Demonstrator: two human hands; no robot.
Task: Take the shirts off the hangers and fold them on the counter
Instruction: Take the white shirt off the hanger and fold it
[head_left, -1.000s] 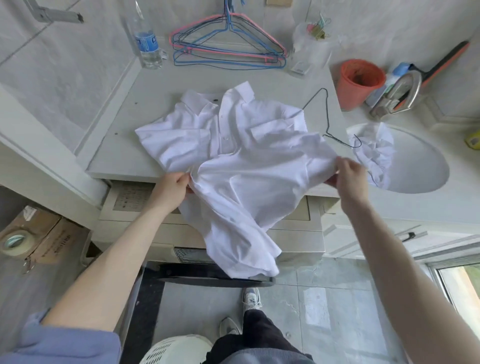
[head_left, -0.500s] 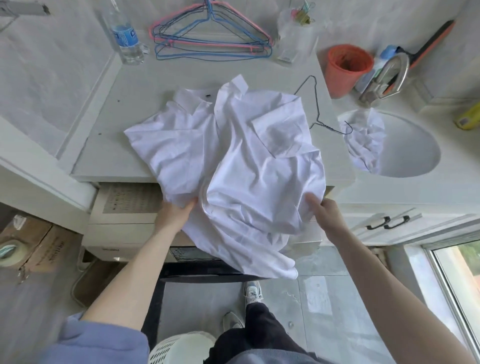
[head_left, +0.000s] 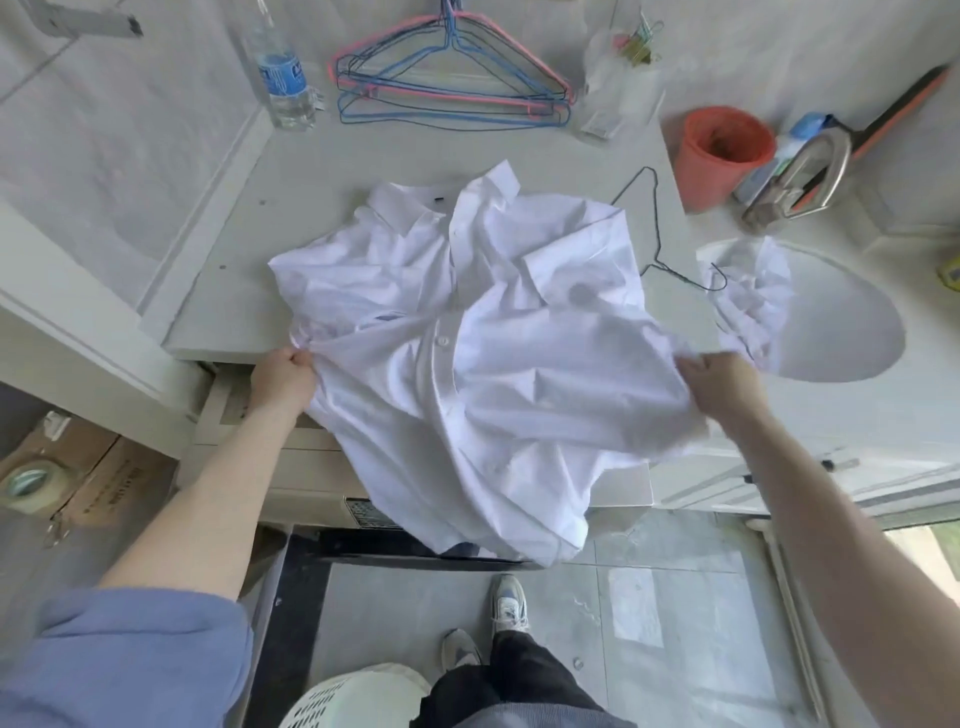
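White shirt lies collar-up on the surface, hem overhanging the near edge. Left hand and right hand each have a grip clamped on opposite side seams (presumably to spread it flat before folding)

Pale marbled wall across the top of the frame. Grey tiled floor along the bottom. White oval basin at right. Cardboard box at lower left. Daylight from a window at lower right.
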